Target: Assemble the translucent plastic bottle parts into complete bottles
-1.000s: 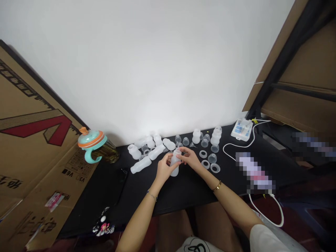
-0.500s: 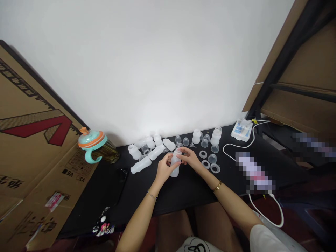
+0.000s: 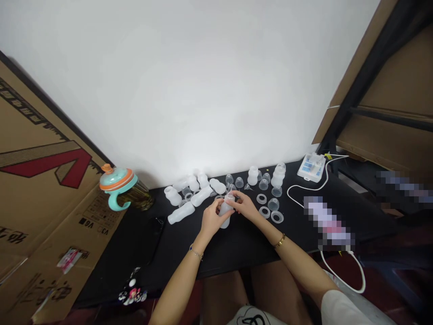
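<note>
A translucent white bottle (image 3: 224,221) stands upright near the front middle of the black table. My left hand (image 3: 212,216) is wrapped round its body. The fingers of my right hand (image 3: 244,205) pinch the bottle's top, where a clear nipple piece (image 3: 230,192) points up. Behind and to the left lie several white bottles, among them one on its side (image 3: 181,212). Right of my hands are clear domed caps (image 3: 274,204) and white rings (image 3: 277,217). Another white bottle (image 3: 252,175) stands near the wall, with a capped one (image 3: 279,175) beside it.
On the left are a jug with a turquoise and orange lid (image 3: 117,179), a dark phone (image 3: 156,239), a charm (image 3: 133,294) and a cardboard box (image 3: 43,180). To the right are a white plastic case (image 3: 311,167), a white cable (image 3: 306,187) and a blurred-out object (image 3: 326,221).
The fingers of my right hand have shifted slightly at the bottle's top. My left hand keeps its hold, and the objects around have stayed in place.
</note>
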`<state>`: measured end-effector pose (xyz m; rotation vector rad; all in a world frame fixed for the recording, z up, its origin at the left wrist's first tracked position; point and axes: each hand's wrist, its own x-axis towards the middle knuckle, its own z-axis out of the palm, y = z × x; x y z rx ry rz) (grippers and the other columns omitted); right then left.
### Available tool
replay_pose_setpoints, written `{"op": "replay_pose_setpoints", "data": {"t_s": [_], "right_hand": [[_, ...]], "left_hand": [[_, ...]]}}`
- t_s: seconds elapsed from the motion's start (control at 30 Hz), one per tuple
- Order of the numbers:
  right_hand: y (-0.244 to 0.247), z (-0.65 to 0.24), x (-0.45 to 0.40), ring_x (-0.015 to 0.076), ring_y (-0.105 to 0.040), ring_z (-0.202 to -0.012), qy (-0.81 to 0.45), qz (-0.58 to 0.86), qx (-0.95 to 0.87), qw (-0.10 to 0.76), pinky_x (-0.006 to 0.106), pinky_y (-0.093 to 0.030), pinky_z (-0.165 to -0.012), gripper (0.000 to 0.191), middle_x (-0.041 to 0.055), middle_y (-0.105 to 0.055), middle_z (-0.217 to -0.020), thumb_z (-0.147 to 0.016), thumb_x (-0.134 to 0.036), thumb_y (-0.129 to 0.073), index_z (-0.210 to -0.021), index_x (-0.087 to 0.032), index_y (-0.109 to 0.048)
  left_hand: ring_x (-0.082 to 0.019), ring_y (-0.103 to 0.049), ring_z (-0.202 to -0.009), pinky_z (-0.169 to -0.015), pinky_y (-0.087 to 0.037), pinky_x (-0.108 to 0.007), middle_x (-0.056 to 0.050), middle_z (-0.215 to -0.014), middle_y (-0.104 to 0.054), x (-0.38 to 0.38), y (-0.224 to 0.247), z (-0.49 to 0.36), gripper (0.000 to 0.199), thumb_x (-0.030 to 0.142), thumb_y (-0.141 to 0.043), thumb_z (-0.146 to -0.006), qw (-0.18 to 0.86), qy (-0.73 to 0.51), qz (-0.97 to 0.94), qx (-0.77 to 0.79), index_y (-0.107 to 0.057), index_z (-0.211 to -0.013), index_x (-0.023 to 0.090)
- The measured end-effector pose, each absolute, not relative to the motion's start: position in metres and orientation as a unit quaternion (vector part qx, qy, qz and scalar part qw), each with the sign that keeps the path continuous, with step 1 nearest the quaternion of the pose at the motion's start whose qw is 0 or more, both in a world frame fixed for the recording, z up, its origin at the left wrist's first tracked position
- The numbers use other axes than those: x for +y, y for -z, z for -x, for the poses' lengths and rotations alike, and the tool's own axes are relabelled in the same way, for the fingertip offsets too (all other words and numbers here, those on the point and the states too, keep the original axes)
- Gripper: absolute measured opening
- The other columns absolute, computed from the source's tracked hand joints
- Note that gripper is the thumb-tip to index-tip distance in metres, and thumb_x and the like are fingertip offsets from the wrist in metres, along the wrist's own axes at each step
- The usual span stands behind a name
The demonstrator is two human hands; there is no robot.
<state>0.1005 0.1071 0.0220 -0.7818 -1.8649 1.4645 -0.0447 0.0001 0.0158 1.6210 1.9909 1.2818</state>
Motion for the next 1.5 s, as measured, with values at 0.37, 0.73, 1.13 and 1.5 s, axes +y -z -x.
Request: {"op": "replay_pose_setpoints", "data": {"t_s": [0.37, 0.73, 1.13, 1.5], "right_hand": [[-0.012, -0.096, 0.113, 0.0118, -0.058, -0.055, -0.626, 0.238, -0.671, 0.319, 0.02, -0.043, -0.041, 0.053, 0.0034, -0.068, -0.084, -0.085, -0.056, -0.066, -0.122, -0.018, -0.066], [-0.012, -0.099, 0.112, 0.0088, -0.056, -0.056, -0.596, 0.252, -0.689, 0.327, 0.02, -0.042, -0.043, 0.044, 0.0045, -0.067, -0.104, -0.083, -0.056, -0.069, -0.109, -0.021, -0.067], [-0.016, -0.1, 0.11, 0.0088, -0.054, -0.055, -0.566, 0.271, -0.704, 0.332, 0.022, -0.044, -0.045, 0.042, 0.0029, -0.066, -0.1, -0.083, -0.055, -0.069, -0.107, -0.021, -0.066], [-0.021, -0.101, 0.108, 0.012, -0.055, -0.057, -0.589, 0.258, -0.692, 0.328, 0.023, -0.042, -0.046, 0.043, 0.0016, -0.065, -0.088, -0.08, -0.056, -0.071, -0.105, -0.022, -0.065]], "left_hand": [[-0.018, -0.067, -0.079, -0.067, -0.05, -0.027, -0.006, -0.1, -0.075, 0.002, -0.018, 0.046, 0.047, 0.049, -0.079, -0.075, 0.198, -0.502, -0.52, 0.662, -0.067, -0.109, 0.019], [-0.017, -0.063, -0.075, -0.07, -0.051, -0.028, -0.003, -0.092, -0.073, 0.001, -0.018, 0.046, 0.048, 0.052, -0.078, -0.075, 0.131, -0.452, -0.547, 0.692, -0.067, -0.111, 0.021], [-0.017, -0.062, -0.074, -0.072, -0.05, -0.029, -0.003, -0.091, -0.072, -0.001, -0.019, 0.044, 0.051, 0.053, -0.078, -0.075, 0.117, -0.428, -0.556, 0.702, -0.067, -0.113, 0.021], [-0.018, -0.067, -0.081, -0.068, -0.05, -0.027, -0.004, -0.097, -0.075, 0.001, -0.018, 0.046, 0.048, 0.05, -0.078, -0.076, 0.19, -0.493, -0.536, 0.658, -0.067, -0.111, 0.02]]}}
